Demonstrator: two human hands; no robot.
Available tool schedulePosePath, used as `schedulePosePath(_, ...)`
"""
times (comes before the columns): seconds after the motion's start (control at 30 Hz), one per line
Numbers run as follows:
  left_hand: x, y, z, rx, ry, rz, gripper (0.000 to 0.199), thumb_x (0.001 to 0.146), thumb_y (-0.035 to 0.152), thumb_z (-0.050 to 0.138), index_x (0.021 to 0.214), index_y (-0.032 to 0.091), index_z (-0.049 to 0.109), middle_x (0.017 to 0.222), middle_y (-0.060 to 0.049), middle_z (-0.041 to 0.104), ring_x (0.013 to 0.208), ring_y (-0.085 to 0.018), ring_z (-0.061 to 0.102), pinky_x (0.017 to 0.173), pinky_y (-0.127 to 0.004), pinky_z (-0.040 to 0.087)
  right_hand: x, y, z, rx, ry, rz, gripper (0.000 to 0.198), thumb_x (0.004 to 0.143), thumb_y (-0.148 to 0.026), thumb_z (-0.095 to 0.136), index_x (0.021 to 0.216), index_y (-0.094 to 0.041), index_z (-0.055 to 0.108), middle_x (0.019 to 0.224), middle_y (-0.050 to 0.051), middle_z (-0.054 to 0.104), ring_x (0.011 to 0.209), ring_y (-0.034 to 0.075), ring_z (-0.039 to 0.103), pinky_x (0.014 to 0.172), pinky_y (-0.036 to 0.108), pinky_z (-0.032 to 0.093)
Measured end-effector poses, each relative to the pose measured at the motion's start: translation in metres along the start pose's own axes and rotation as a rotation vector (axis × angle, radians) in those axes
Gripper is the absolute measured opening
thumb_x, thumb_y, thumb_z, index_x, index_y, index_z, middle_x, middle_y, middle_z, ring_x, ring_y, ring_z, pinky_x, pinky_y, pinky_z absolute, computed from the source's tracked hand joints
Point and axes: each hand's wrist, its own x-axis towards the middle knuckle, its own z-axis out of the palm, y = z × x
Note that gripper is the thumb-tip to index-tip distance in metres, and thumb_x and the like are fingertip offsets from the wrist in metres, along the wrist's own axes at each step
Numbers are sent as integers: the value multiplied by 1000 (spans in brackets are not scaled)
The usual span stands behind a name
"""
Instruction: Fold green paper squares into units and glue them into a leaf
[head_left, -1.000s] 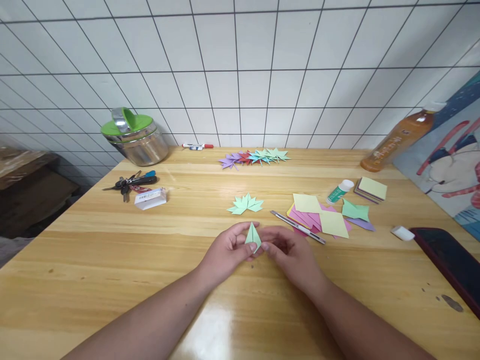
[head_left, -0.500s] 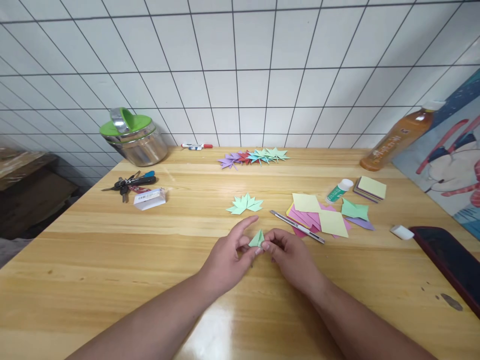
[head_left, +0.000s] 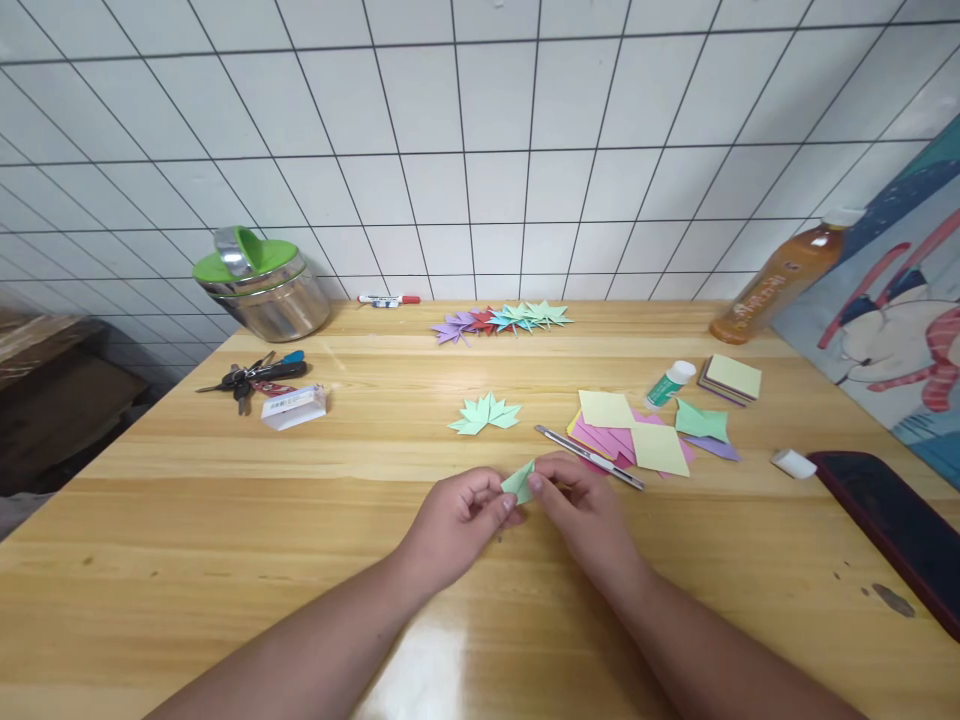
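Head view: folded green paper (head_left: 517,484) sits between our left hand (head_left: 452,522) and right hand (head_left: 589,515), both closed, pinching it.

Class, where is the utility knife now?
In the head view, the utility knife lies right of centre, just beyond the right hand, at the near-left edge of the pink and yellow papers.

Thumbs (head_left: 491,517) hide bits of the folded mint-green paper (head_left: 517,485); my feed crops the red-cased black phone (head_left: 896,532) near the worktop's (head_left: 300,520) right edge.
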Motion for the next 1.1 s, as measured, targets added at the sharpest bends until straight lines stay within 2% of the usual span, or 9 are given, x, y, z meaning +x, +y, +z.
schedulePosePath(0.07,-2,1,-1,111,5,36,16,82,29,53,75,16,58,71,-2,65,63,-11,56,59,-20,41,1,0,-1,-3,11,-2,20,78,-32,58,64,-17,62,70,2,56,70,14,52,62,25,41)
schedulePosePath(0.17,-3,4,-4,210,-3,88,17,82,29,52,73,16,60,69,-1,64,63,-12,56,57,-20,40,1,0,-1,46,42,16,19,76,-30,61,61,-17,62,67,1,55,67,13,51,61,24,40)
schedulePosePath(0.3,-2,6,-3,62,-75,70,20,79,35,57,82,15,60,69,-1,61,62,-12,54,55,-20,39,-1,-2,3,93,48,15,16,75,-28,62,63,-18,64,70,1,56,67,13,53,61,24,42)
schedulePosePath(0.43,1,3,0,-76,-54,-29,25,79,39,58,84,14,61,72,-3,65,65,-13,58,57,-21,43,-2,-1,4,109,29,20,16,74,-29,64,64,-18,65,71,1,55,67,13,53,59,24,42)
schedulePosePath(0.57,1,1,1,-22,-41,-29,19,79,34,59,77,15,61,69,-3,66,65,-13,61,60,-21,44,-2,0,2,131,25,99,16,75,-34,63,76,-18,66,75,2,60,66,13,53,59,25,42)
schedulePosePath(0.7,-1,3,1,46,-72,-12,16,80,31,57,78,16,63,70,-3,67,67,-14,62,62,-21,45,-2,-1,0,126,62,132,22,73,-35,65,62,-16,59,61,-1,55,59,11,48,56,24,39)
schedulePosePath(0.87,-2,3,1,131,-84,8,19,81,31,56,78,15,65,68,-4,67,62,-13,60,57,-20,43,-1,-1,-1,207,40,172,27,74,-36,64,59,-16,54,55,-4,50,56,9,45,55,22,38)
schedulePosePath(1.03,1,3,-1,-9,-14,-61,23,78,36,59,79,14,63,67,-4,68,59,-13,60,57,-21,45,1,0,1,190,-46,190,25,70,-40,68,79,-17,62,71,1,62,61,12,54,55,24,43)
schedulePosePath(1.1,2,5,-2,-74,16,-82,26,76,39,61,78,13,62,66,-4,67,58,-13,59,56,-22,46,0,0,3,178,-87,191,27,69,-41,69,79,-17,62,71,2,64,63,15,59,58,26,45)
